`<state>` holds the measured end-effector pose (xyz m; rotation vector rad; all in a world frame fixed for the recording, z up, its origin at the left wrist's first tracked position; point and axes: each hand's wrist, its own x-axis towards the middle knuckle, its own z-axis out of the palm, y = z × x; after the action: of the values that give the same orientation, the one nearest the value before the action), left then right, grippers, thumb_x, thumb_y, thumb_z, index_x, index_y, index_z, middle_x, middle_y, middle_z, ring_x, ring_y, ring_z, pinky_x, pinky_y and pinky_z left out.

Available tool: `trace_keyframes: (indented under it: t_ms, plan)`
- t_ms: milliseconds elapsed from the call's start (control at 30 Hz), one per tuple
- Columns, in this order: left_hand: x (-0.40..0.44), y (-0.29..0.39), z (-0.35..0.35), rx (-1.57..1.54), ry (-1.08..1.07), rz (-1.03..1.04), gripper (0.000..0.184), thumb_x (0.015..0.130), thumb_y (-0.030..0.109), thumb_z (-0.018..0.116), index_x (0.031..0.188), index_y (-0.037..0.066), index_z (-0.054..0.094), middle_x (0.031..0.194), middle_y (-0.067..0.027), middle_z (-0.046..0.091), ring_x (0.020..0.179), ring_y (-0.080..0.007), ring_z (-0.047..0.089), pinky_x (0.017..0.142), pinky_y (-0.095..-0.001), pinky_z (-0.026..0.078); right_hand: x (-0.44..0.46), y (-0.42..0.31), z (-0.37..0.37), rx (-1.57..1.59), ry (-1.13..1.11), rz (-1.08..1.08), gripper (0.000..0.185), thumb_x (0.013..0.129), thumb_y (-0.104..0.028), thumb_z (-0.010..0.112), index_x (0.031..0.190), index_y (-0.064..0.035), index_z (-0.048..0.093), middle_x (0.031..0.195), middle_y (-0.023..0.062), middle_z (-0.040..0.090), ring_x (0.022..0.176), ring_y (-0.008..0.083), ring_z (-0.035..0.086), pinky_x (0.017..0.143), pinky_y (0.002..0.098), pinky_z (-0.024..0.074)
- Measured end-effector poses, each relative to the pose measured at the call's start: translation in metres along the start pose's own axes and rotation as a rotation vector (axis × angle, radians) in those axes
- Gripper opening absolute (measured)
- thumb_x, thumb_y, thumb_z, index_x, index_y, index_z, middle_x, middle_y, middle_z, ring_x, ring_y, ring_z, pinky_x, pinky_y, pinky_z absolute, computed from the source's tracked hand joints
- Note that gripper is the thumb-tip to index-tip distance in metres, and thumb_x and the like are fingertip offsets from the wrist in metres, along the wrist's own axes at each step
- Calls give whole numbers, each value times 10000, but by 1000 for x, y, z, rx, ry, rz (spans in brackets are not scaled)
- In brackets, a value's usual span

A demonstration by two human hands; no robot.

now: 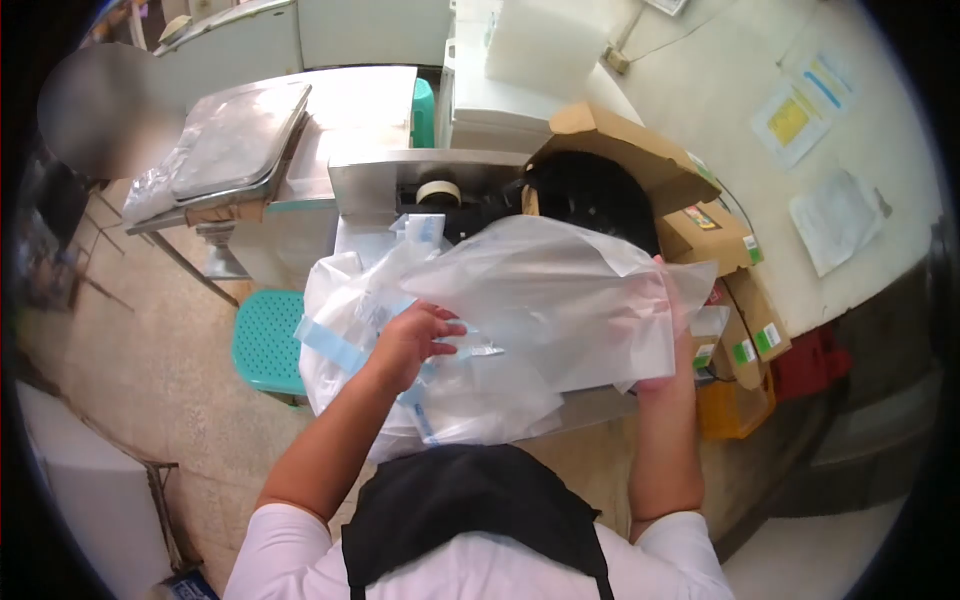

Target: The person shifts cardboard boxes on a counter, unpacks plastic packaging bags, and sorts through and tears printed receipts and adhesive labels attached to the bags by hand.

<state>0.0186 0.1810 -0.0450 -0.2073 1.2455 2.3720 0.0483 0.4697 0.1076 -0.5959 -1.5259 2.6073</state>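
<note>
A translucent plastic bag [560,300] stretches across the work surface in front of me. My right hand [655,320] is behind or inside its right end and shows only faintly through the plastic; what its fingers do is unclear. My left hand [412,345] is at the bag's left end, above the pile, with its fingers bent and apart and nothing visible between them. Beneath and to the left lies a heap of crumpled clear plastic bags [335,300] with light blue strips [333,345]. A small silvery piece [487,350] lies near my left fingertips.
Behind the bag are a roll of tape [438,193] and a black round object [590,195]. Cardboard boxes [715,235] stand at the right, above an orange crate [738,408]. A teal stool [270,340] and a metal table with trays [240,140] are at the left.
</note>
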Motion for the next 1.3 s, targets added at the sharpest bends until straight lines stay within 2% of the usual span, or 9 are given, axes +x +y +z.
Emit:
trace_keyframes:
  t_ms: [133, 233, 533, 567, 667, 767, 933, 1100, 1300]
  plan:
    - [7, 8, 19, 37, -89, 169, 236, 849, 95, 667, 1080, 74, 625, 1070, -55, 661, 1019, -188, 623, 880, -326, 486, -6, -9, 16, 40, -111, 19, 317, 1006, -382, 592, 1115, -93, 660, 1001, 56, 674, 877, 205, 668, 700, 357, 572]
    - [18, 15, 21, -42, -3, 92, 180, 895, 114, 683, 1068, 85, 640, 1091, -37, 675, 987, -174, 626, 884, -331, 489, 8, -13, 6, 179, -222, -18, 425, 1005, -429, 590, 1222, -64, 615, 1159, 106, 660, 1027, 243, 655, 850, 399, 571]
    - [-1, 56, 18, -381, -694, 118, 335, 966, 333, 649, 1192, 86, 652, 1057, -48, 689, 907, -190, 653, 804, -392, 542, 18, -26, -12, 70, -216, -67, 495, 996, -467, 584, 1201, -19, 641, 1130, 132, 688, 1033, 257, 670, 903, 388, 541]
    - [-20, 60, 29, -382, -241, 7, 442, 983, 404, 604, 1260, 61, 634, 992, -48, 689, 860, -192, 663, 749, -384, 552, 15, -21, -9, 20, -162, -73, 482, 985, -463, 603, 1170, -23, 665, 1106, 120, 700, 1013, 247, 679, 884, 370, 539]
    - [-16, 70, -1, -141, -373, 54, 390, 1006, 371, 569, 1172, 32, 664, 884, -68, 690, 780, -185, 668, 713, -346, 553, 17, -9, -12, -224, 15, -62, 420, 993, -452, 613, 1140, -65, 684, 992, 40, 694, 900, 133, 636, 818, 287, 497]
    - [-31, 98, 4, -142, -227, 182, 397, 963, 374, 621, 1161, 32, 661, 1033, -121, 710, 939, -249, 698, 754, -406, 590, 32, 5, -18, -214, -48, -325, 431, 1039, -422, 553, 1241, -49, 626, 1007, 15, 675, 889, 95, 578, 831, 255, 447]
    - [-58, 115, 46, 1, -533, 247, 822, 917, 586, 589, 1493, 32, 399, 1471, -204, 462, 1330, -309, 498, 1028, -489, 474, -19, 12, 31, -1018, -90, -1243, 530, 1008, -429, 558, 1364, -38, 542, 1440, 214, 491, 1353, 366, 463, 1125, 493, 334]
    - [-76, 78, 105, -9, -870, 165, 1143, 857, 853, 360, 1602, 21, 119, 1650, -158, 215, 1524, -269, 220, 1241, -400, 129, -27, 68, 69, -1244, -317, -1215, 833, 991, -576, 459, 1603, -76, 196, 1649, 272, 116, 1519, 463, 148, 1194, 608, 100]
    - [-68, 65, 87, -52, -572, 156, 1030, 878, 800, 416, 1587, 74, 235, 1607, -114, 325, 1473, -269, 326, 1215, -433, 219, -17, 84, 76, -1254, -373, -1200, 790, 978, -487, 515, 1586, -67, 236, 1649, 248, 156, 1510, 453, 175, 1191, 605, 119]
